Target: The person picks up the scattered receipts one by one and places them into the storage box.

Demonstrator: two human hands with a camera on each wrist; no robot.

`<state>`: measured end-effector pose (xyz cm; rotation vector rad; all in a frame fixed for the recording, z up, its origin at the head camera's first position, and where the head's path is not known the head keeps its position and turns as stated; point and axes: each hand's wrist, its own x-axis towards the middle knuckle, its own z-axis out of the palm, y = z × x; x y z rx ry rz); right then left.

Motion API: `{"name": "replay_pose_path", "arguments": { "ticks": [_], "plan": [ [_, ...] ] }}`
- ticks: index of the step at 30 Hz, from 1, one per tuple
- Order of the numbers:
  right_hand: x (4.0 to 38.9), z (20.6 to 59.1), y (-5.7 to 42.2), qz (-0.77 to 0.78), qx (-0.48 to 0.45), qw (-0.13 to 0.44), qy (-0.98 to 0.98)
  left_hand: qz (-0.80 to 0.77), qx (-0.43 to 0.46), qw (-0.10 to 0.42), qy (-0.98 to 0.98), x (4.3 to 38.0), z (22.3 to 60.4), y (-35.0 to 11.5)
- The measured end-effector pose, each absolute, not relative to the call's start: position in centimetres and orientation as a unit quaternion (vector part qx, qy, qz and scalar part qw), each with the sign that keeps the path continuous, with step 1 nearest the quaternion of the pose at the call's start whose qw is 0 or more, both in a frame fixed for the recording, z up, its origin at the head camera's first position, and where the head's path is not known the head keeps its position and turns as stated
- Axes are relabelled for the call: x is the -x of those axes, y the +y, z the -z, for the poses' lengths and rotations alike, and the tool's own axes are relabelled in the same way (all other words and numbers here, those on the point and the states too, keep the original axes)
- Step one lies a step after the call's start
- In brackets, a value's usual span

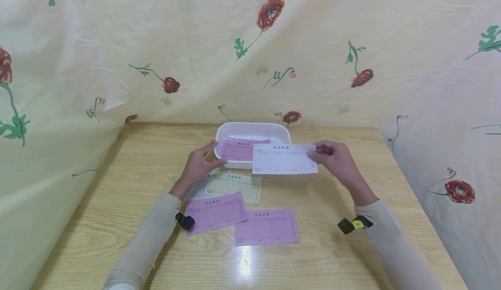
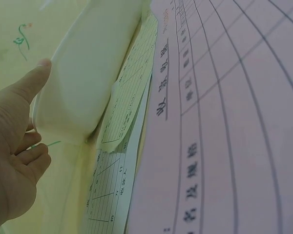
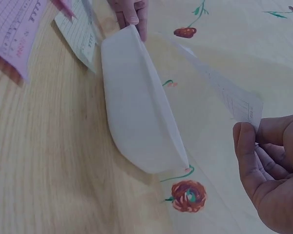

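Flowered cloth [image 1: 313, 51] hangs behind a wooden table [image 1: 332, 246]. Just right of the frame's centre, a white slip [image 1: 282, 160] is held above the near right part of a tub [image 1: 235, 165], its right end pinched between the thumb and curled fingers of the right hand [image 1: 337, 159]. Thumb and fingers parted, the left hand [image 1: 197, 167] grips the tub's left end at the rim. Inside lies 1 pink slip [image 1: 238, 149]. Toward lower centre, 1 yellow slip [image 1: 235, 188] overlaps 1 pale slip [image 1: 195, 191]; below, 2 more pink slips [image 1: 267, 228] overlap at a corner.
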<state>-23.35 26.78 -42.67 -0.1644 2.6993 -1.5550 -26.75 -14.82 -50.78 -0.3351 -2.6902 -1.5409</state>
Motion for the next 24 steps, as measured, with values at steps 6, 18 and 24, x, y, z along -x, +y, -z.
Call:
{"name": "replay_pose_path", "arguments": {
  "ticks": [6, 18, 24],
  "plan": [
    [23.9, 42.1, 26.0, 0.499, 0.047, 0.014, 0.865, 0.495, 0.108, 0.011, -0.862, 26.7, 50.6, -14.8],
    [25.9, 41.6, 24.0, 0.507, 0.045, -0.016, 0.861, 0.498, 0.103, 0.004, -0.861, 26.7, 50.6, -14.9],
    [27.4, 42.0, 23.0, 0.509, 0.053, -0.027, 0.859, 0.497, 0.098, 0.0, -0.862, 26.8, 50.7, -14.9]
  ]
}}
